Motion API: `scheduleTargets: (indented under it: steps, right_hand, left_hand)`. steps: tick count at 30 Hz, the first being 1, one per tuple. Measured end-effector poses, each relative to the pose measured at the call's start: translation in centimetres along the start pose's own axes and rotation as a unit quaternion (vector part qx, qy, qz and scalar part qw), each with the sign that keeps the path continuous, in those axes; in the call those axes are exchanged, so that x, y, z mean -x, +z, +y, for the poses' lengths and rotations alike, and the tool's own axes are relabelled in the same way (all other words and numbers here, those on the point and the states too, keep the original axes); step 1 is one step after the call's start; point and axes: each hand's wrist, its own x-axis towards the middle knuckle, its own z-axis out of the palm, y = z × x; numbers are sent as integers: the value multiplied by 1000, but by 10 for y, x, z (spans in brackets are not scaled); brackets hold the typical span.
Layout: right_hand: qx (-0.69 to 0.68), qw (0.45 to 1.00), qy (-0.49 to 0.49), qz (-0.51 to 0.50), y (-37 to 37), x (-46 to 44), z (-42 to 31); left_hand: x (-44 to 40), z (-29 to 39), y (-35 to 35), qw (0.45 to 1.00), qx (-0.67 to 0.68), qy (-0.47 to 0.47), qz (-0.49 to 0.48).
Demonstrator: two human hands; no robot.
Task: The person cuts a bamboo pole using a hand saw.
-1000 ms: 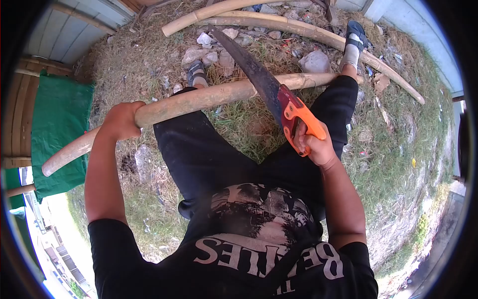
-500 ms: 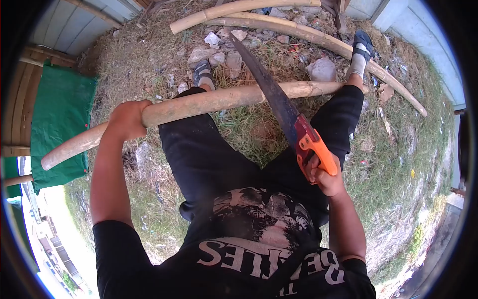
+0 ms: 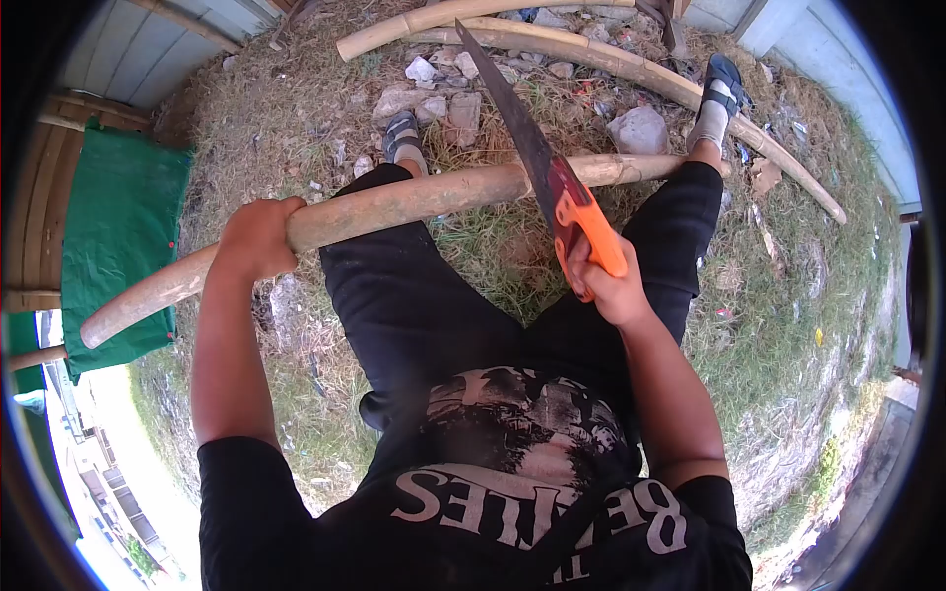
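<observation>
A long, slightly curved bamboo pole [image 3: 414,200] lies across my thighs, its thick end out to the left and its thin end by my right shin. My left hand [image 3: 261,236] is wrapped round the pole left of my knee. In my right hand [image 3: 601,276] is the orange and dark red handle of a hand saw [image 3: 517,118]. The saw's blade crosses the pole right of its middle and points up and away. Whether the teeth sit in a cut cannot be made out.
Two more bamboo poles [image 3: 591,61] lie on the ground ahead, near my feet. Stones [image 3: 639,131] and bits of litter are scattered on the grass. A green sheet [image 3: 123,236] hangs at the left, and pale wall panels [image 3: 838,84] stand at the right.
From half a second ago, my right hand and the saw have moved forward, away from my body, after a pull back before that. My left hand keeps its grip on the pole.
</observation>
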Motion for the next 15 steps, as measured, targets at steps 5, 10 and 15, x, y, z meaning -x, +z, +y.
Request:
scheduleTargets:
  steps: [5,10,15]
  right_hand:
    - [-31,999,0,-39,-9,-56,-21]
    - [-68,995,45,-48,-62,24,-32]
    - [-8,999,40,-2,-60,49,-23]
  left_hand:
    - [4,-8,6,999,27,3,35]
    - [-9,-13,1,999,25,23,36]
    - [-1,0,1,999,3,11,38]
